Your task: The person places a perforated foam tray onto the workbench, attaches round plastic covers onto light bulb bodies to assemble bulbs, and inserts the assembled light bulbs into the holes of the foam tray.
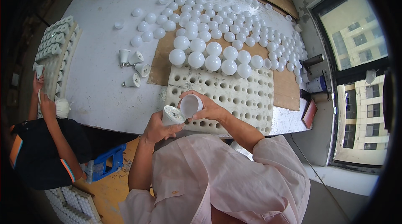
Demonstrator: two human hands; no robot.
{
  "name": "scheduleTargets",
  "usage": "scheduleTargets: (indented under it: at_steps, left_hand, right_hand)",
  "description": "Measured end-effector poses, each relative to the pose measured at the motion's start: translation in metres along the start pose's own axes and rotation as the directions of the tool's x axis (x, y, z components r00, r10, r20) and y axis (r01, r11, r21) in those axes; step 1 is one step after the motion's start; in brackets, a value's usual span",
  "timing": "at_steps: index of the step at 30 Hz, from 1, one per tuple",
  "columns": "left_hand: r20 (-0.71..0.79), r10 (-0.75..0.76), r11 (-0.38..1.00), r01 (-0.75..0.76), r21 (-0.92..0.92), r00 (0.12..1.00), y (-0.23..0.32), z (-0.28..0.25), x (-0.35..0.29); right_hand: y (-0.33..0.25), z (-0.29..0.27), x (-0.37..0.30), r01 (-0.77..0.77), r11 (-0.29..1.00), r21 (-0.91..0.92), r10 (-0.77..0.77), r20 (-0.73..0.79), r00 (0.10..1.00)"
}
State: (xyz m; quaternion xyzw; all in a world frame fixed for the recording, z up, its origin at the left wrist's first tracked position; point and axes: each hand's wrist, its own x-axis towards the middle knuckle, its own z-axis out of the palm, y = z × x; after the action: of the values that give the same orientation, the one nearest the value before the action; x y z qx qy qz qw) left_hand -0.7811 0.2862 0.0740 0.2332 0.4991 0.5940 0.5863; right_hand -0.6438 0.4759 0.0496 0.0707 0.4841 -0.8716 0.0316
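Note:
My left hand (155, 128) is closed around a white LED bulb base (173, 116), tilted so that its round top with dark marks faces up. In my right hand (210, 107) is a white bulb cover (191, 106), its hollow open side turned toward me. Cover and base are close together at the table's near edge; I cannot tell whether they touch. Just beyond my hands lies a pale board (248, 102) with rows of holes. White domed covers (213, 49) stand in several rows along its far side.
Many more covers (251, 31) spread over brown cardboard (160, 62) and the white table (102, 77). Several loose bulb bases (133, 80) lie to the left. A co-worker (46, 148) handles a bulb part beside a filled rack (54, 52). A window (356, 56) is at right.

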Motion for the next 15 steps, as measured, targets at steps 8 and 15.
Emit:
scheduleTargets:
  at_steps: [8, 15]
  left_hand:
    - [-0.026, -0.162, 0.849, 0.153, 0.506, 0.986, 0.004, -0.004, 0.002]
    - [-0.012, -0.074, 0.722, 0.062, 0.689, 0.997, -0.007, -0.010, 0.001]
  right_hand:
    - [-0.025, 0.030, 0.004, 0.051, 0.515, -0.855, 0.118, 0.130, 0.984]
    - [-0.008, 0.031, 0.006, 0.151, 0.492, -0.857, 0.072, 0.213, 0.974]
